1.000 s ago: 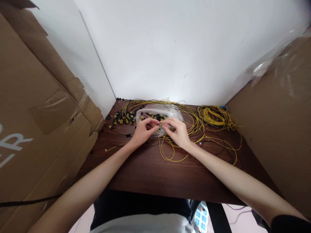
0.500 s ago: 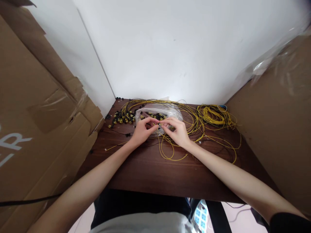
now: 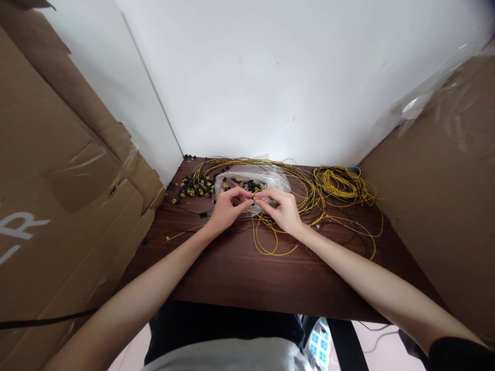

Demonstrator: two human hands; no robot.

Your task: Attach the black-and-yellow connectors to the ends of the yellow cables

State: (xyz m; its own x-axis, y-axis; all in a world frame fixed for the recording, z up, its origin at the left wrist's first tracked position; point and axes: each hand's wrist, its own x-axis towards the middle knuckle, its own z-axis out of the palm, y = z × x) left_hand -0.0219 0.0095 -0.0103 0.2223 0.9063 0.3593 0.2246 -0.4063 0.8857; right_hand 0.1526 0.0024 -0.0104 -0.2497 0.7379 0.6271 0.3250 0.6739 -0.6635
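Note:
My left hand (image 3: 229, 207) and my right hand (image 3: 283, 207) meet fingertip to fingertip above the middle of the table, each in a pinch. Between them is a small dark and yellow piece, mostly covered by the fingers; it resembles the connectors lying behind. A thin yellow wire (image 3: 276, 242) loops down from the fingertips onto the wood. Just behind the hands lies a clear plastic bag (image 3: 278, 178) with black and yellow connectors (image 3: 247, 184) in it. More connectors (image 3: 189, 186) are heaped to the left of the bag, on the ends of yellow and black wires.
A coil of yellow wire (image 3: 340, 184) sits at the back right of the brown table (image 3: 247, 283). Cardboard walls (image 3: 77, 180) stand on the left and right, and a white wall (image 3: 270, 93) closes the back. Small black parts (image 3: 189, 156) lie in the far left corner.
Both hands stay nearly in place. The fingertips have shifted very slightly around the small piece, with the right fingers a little closer to the left.

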